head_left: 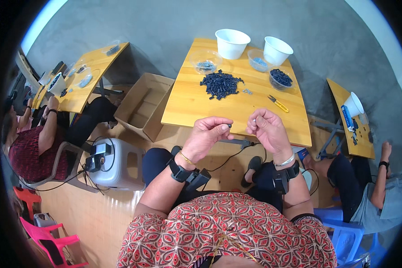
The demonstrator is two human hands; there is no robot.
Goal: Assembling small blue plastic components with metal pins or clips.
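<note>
Over the near edge of the wooden table, my left hand (pixel 206 135) pinches a small black tube-like piece (pixel 229 125) between thumb and fingers. My right hand (pixel 270 129), a little apart from it, is closed in a pinch; a tiny pale spot shows at its fingertips, too small to name. Beyond my hands lies a heap of black pieces (pixel 220 85), with a few small grey bits (pixel 247 91) beside it. Yellow-handled thread snips (pixel 278 103) rest to the right. A clear bowl (pixel 281 78) at the right is full of black pieces.
Two white tubs (pixel 232 43) (pixel 278 50) stand at the table's back, near clear bowls (pixel 206 61) (pixel 258 60) of small grey-blue parts. An open cardboard box (pixel 144 107) sits left of the table. Other people work at tables on both sides. Cables run across the floor.
</note>
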